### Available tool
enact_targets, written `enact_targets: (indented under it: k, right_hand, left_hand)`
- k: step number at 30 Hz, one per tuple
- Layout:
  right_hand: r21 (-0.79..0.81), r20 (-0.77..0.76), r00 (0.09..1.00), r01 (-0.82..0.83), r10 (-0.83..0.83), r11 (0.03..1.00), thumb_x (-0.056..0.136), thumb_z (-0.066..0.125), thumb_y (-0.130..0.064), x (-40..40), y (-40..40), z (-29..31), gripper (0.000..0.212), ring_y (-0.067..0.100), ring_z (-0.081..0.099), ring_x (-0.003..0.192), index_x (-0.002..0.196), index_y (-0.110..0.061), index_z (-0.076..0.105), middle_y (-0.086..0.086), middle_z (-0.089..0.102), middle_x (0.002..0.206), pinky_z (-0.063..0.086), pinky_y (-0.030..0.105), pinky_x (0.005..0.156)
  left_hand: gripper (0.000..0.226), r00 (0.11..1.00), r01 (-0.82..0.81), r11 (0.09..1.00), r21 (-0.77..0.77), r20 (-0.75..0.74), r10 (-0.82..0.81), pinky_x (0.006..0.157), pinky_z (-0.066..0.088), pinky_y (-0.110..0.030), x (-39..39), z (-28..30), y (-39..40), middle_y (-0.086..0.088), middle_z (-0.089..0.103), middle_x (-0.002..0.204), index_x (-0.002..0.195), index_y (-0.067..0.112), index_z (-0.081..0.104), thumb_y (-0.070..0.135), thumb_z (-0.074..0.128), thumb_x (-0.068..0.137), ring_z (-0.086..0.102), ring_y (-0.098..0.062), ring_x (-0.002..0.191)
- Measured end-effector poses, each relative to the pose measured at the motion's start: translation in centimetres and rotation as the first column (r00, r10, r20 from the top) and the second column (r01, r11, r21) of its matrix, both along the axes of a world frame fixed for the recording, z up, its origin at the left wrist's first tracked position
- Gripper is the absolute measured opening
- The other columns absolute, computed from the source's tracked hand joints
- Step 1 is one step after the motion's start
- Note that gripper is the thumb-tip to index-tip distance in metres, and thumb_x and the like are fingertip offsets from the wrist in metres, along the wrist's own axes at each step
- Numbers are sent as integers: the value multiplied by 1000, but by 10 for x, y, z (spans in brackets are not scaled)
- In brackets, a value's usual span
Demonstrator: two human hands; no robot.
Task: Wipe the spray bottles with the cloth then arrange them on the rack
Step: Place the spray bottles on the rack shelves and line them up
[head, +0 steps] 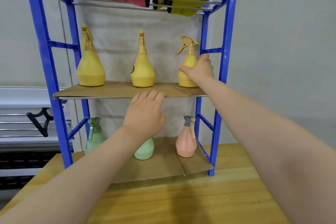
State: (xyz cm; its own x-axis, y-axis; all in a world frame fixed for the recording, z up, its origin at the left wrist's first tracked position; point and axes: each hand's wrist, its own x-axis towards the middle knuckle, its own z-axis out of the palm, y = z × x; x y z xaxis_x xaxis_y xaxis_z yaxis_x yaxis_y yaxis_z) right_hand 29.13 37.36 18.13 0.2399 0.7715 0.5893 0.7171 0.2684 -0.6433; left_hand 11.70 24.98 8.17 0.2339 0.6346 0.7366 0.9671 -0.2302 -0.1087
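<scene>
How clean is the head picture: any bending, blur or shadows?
Head view: wide-angle bending bows the blue rack posts outward; forearms near the lens look soft; light is even and without glare; faint shadows fall on the wooden table under the arms.

Two bare forearms come up from the lower edge of the view, sleeveless for their whole visible length. The left hand (145, 114) and the right hand (199, 71) carry no glove, ring, watch or band. Nails are short and unpainted where they show. No clothing is seen anywhere behind either wrist
</scene>
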Motion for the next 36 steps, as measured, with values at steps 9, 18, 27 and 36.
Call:
enact_targets:
  k: [9,18,27,36]
  right_hand:
    - [-100,-105,994,7,-18,995,78,77,-42,-7,17,6,89,32,52,123,142,-8,26,11,47,137,48,39,90]
    - [-215,-241,950,-250,197,944,86,59,-30,3,25,15,73,25,50,111,147,-10,24,8,51,126,43,37,88]
    - [-287,-89,989,-141,120,947,72,81,-40,3,36,6,114,34,42,133,153,-13,5,13,36,146,42,46,106]
    - [-353,-178,963,-255,203,900,77,64,-25,10,29,13,90,30,44,113,150,-18,13,10,41,128,47,43,96]
  left_hand:
    - [49,1000,21,999,-39,13,-21,87,41,-36,-2,4,-1,-3,62,107,117,13,58,19,38,73,56,-28,95]
    - [48,999,40,999,-30,32,-39,84,41,-37,-3,6,-1,-4,63,103,114,12,60,19,39,71,57,-29,93]
    - [46,999,44,999,-10,33,-43,80,41,-38,-3,3,1,-3,62,96,110,12,60,19,40,70,56,-29,87]
    - [47,999,32,999,-28,25,-32,83,41,-37,-2,3,1,-3,61,98,111,12,60,20,38,70,55,-28,90]
